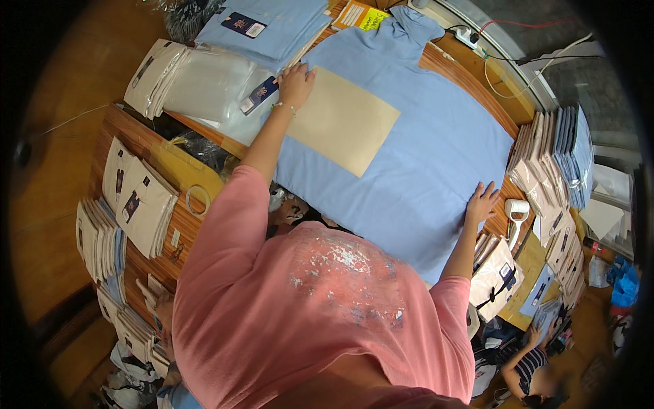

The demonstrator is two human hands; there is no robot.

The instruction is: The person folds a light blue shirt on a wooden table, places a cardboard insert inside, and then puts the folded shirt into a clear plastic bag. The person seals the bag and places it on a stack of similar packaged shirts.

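A light blue garment (436, 136) lies spread across the table before me, its far end bunched up. On its left part rests a beige rectangular card sheet (344, 119), set at a slant. My left hand (296, 87) touches down at the card's far left corner, fingers stretched forward, beside a dark hang tag (259, 94). At the garment's right edge my right hand (482, 203) lies flat with fingers spread. Nothing shows in either hand.
Folded blue garments (262, 31) and clear plastic bags (211, 85) lie at the far left. Right of the garment are a white handheld device (516, 211) and stacks of folded garments (538, 160). A roll of tape (198, 200) sits left. Another person (528, 368) works at lower right.
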